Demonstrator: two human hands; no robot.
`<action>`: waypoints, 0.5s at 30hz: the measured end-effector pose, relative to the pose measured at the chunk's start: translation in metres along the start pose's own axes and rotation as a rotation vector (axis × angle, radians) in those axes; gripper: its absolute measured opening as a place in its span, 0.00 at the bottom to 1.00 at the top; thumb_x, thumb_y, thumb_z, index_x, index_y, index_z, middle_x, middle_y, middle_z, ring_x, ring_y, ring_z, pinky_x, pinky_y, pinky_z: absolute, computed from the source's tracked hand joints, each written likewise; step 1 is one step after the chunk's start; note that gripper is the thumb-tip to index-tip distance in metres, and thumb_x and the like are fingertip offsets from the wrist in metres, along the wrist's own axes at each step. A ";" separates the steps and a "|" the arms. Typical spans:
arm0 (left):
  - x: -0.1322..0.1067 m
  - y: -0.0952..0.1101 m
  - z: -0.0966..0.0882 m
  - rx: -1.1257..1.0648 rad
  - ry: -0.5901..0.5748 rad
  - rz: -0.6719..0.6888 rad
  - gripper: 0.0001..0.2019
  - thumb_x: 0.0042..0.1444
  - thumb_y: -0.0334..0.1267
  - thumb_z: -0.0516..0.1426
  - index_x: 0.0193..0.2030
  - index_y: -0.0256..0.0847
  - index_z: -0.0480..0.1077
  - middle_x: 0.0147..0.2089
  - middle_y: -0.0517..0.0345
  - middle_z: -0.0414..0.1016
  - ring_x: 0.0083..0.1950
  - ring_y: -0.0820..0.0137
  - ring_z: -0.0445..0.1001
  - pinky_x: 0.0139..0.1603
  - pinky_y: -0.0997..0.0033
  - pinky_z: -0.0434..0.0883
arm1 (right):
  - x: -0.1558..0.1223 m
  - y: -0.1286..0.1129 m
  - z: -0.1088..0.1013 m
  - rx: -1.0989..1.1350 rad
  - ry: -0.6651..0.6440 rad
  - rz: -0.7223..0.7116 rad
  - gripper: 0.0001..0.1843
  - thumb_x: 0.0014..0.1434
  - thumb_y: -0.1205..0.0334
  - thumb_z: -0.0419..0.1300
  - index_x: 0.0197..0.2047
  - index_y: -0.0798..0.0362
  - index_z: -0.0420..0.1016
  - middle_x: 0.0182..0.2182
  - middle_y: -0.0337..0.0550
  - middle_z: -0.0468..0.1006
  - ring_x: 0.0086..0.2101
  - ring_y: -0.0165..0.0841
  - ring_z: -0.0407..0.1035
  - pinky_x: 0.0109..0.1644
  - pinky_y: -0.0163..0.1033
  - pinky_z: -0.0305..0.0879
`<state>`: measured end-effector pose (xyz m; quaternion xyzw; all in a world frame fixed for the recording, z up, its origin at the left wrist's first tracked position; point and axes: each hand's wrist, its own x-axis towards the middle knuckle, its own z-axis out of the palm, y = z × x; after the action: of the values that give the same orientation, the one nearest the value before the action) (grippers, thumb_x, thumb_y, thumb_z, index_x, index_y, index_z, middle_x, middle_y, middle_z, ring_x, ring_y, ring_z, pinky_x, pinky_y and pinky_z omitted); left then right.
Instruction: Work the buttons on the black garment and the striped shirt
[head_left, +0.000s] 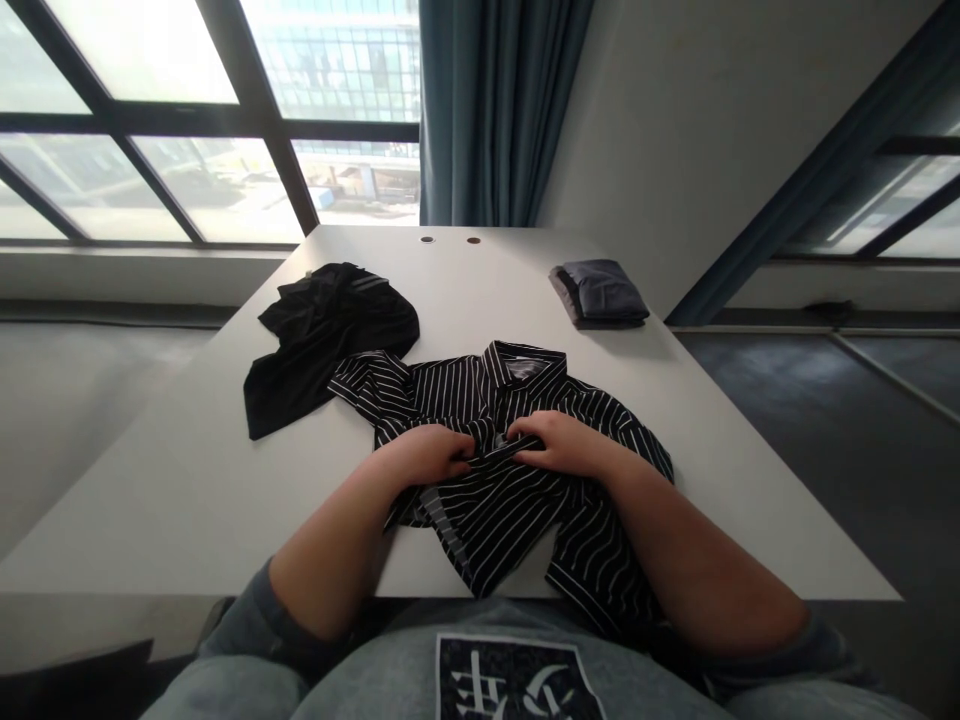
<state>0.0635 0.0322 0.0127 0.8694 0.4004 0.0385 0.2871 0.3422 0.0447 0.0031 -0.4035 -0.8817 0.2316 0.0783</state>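
A black shirt with white stripes (pixel 517 510) lies spread on the white table, its collar pointing away from me and its lower edge near the front of the table. My left hand (pixel 431 453) is closed on the fabric at the middle of the shirt front. Close beside it, my right hand (pixel 559 442) pinches the same front, thumb and fingers gathered on the cloth. The fabric bunches up between both hands. One sleeve reaches left toward a dark garment; the lower right part of the shirt hangs over the table's front edge.
A crumpled black garment (pixel 330 335) lies at the left of the white table (pixel 480 290). A stack of folded dark clothes (pixel 600 292) sits at the back right. Two round holes are near the far edge. Beyond stand a blue curtain (pixel 499 110) and windows.
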 end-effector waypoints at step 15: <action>-0.200 -0.040 -0.031 0.134 -0.278 -0.730 0.09 0.46 0.36 0.59 0.33 0.48 0.81 0.36 0.54 0.83 0.38 0.56 0.79 0.38 0.61 0.69 | 0.005 0.035 -0.010 -0.135 0.135 0.015 0.21 0.64 0.57 0.66 0.59 0.48 0.80 0.59 0.51 0.78 0.56 0.45 0.74 0.64 0.52 0.69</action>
<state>-0.1075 -0.0762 0.0495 0.6837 0.6420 -0.2104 0.2759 0.3656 0.0717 -0.0046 -0.4290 -0.8851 0.1445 0.1084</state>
